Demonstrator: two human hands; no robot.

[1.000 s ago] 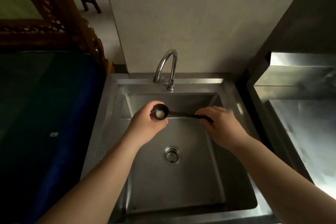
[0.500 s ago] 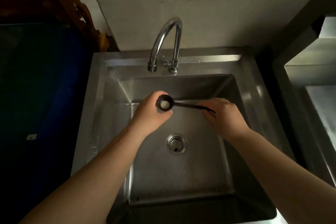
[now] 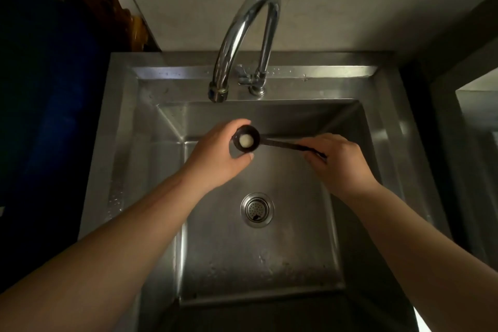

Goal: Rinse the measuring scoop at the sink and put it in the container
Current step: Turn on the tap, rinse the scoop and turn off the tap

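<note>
Holding the scoop (image 3: 246, 141) level over the sink (image 3: 388, 127), head view: my left hand (image 3: 215, 159) is curled closed round its dark bowl, something pale inside; my right hand (image 3: 336, 162) pinches the handle end. Its long axis runs left to right between my hands. The bowl lies below and just in front of the tap (image 3: 219, 90) spout, which shows no water. No container is visible.

chrome tap (image 3: 244, 32), drain strainer (image 3: 257, 210) (perforated), carved wood (image 3: 107, 5)
</note>
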